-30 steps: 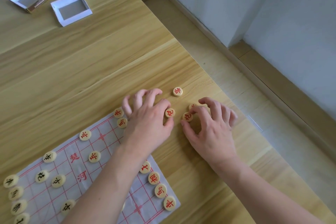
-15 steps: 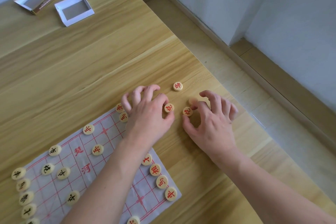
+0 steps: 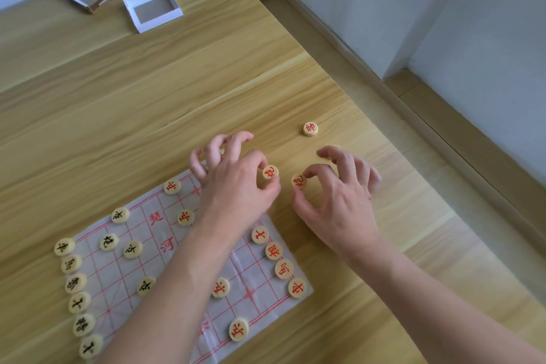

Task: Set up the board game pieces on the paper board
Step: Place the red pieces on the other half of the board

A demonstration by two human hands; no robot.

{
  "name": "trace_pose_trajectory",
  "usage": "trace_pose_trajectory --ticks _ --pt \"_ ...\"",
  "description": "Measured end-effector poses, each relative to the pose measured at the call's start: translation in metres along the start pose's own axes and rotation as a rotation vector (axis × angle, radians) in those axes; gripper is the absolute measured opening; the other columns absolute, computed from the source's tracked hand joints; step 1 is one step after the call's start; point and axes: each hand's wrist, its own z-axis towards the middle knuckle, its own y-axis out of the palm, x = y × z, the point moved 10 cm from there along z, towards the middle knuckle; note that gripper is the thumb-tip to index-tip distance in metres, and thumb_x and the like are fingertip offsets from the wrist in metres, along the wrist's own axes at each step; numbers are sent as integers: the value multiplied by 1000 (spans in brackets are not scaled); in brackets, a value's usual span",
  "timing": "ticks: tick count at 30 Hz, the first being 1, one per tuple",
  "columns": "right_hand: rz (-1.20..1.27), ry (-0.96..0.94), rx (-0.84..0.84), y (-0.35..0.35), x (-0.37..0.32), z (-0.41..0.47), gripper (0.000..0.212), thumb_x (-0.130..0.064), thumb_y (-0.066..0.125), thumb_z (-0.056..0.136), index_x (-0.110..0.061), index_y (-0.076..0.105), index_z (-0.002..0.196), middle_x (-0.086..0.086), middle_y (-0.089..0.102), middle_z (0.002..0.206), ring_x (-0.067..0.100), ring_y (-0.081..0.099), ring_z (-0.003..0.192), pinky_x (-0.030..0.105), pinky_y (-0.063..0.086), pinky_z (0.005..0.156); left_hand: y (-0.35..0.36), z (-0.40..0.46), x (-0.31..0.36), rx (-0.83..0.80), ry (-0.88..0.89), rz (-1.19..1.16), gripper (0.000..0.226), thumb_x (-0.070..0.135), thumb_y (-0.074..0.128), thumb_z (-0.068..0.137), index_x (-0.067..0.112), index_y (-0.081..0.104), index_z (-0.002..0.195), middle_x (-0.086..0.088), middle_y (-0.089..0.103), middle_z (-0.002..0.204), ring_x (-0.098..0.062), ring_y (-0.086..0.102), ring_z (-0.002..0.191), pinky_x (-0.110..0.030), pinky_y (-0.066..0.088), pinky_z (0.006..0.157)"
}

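Paper board (image 3: 165, 248): white sheet with a red grid, lying at the near left of the wooden table (image 3: 124, 103), long axis running from near left to far right; its right corner sits close to the table's right edge.

Black-marked pieces (image 3: 77, 303): a column along the board's left edge.

Red-marked pieces (image 3: 273, 251): a row along the board's right edge, others scattered on the grid.

Left hand (image 3: 236, 183): fingers curled, pinching a red piece (image 3: 270, 172) just off the board's far corner.

Right hand (image 3: 336, 195): pinching a second red piece (image 3: 299, 181), just beside the first.

Loose red piece (image 3: 310, 128): flat on bare wood beyond both hands.

Two open box halves (image 3: 152, 6): far left, with wide bare tabletop between them and the hands.
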Motion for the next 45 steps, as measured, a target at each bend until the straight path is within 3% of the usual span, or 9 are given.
trace_pose_trajectory --ticks 22,40,45 --pt "-37 -137 -127 42 -96 -22 29 -50 59 78 -27 68 92 -7 50 125 20 30 120 38 15 101 -37 -61 -120 111 -245 62 23 48 75 67 30 62 67 9 50 132 -27 31 126 -58 17 104" --pt "-76 -175 -206 60 -106 -19 21 -46 61 76 -30 66 89 -9 47 125 21 31 120 38 15 100 -19 -42 -126 100 -275 52 26 54 74 69 29 66 71 5 45 138 -30 26 129 -60 15 106" --pt "-67 -181 -207 60 -106 -20 21 -44 63 76 -31 66 91 -9 47 125 20 30 121 39 15 100 -21 -45 -126 103 -274 89 31 57 71 71 28 59 66 4 45 137 -30 27 130 -60 14 105"
